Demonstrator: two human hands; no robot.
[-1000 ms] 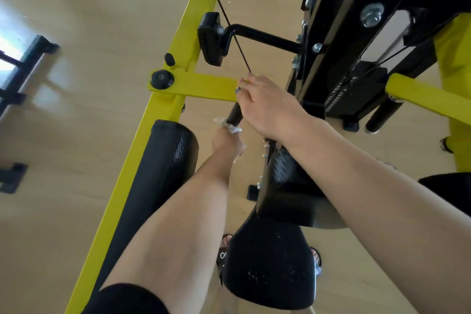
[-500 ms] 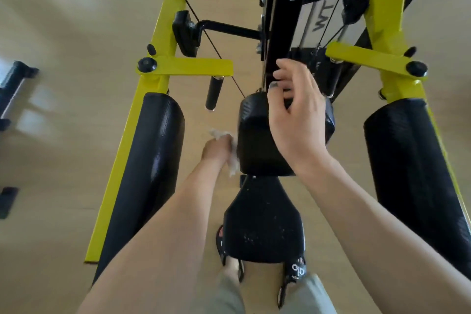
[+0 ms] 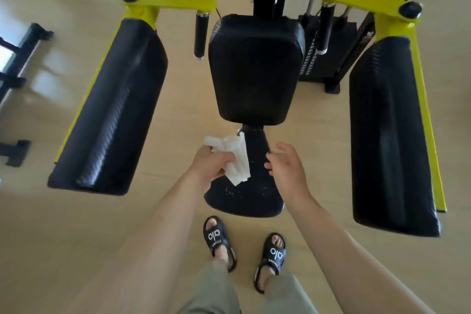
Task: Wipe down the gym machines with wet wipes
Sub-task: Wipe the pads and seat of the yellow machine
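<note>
Person stands facing the machine, 2 hands out over the seat (image 3: 244, 194). Left hand (image 3: 211, 166) clutches a crumpled wet wipe (image 3: 235, 158), hanging just above the seat's narrow end, below the back pad (image 3: 256, 69). Right hand (image 3: 288, 168) is empty, fingers loosely spread, beside the seat. Risk: the wipe's loose tail drags, so white specks on the seat get missed; bunched wipe could slip from the grip.

Head view looks steeply down, close above the seat (image 3: 244, 186); floor (image 3: 51, 237) beyond.
</note>
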